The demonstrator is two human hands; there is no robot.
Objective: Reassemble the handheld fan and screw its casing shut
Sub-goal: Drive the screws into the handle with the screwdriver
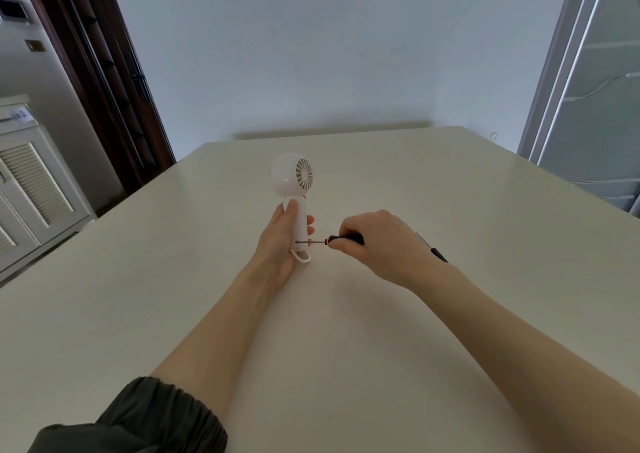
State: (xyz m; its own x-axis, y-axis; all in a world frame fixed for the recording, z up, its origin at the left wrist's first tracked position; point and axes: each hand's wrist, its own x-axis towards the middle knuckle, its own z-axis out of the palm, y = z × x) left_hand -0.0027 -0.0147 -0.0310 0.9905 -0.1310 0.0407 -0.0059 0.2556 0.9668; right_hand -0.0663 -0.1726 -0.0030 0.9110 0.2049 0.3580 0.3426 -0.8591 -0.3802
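Observation:
A white handheld fan [291,175] stands upright near the middle of the cream table [450,182], its round grille facing right. My left hand [277,241] grips the fan's handle, thumb up the left side and fingertips showing on the right. A white wrist loop [300,255] lies at the handle's base. My right hand [377,241] holds a small black screwdriver [341,238] with an orange collar. Its metal shaft lies level and its tip touches the lower part of the handle from the right.
A second dark slim tool [437,251] lies on the table behind my right wrist. A white louvred cabinet [31,182] stands left of the table, a dark door frame [114,81] behind it, and glass panels [595,88] stand at the right.

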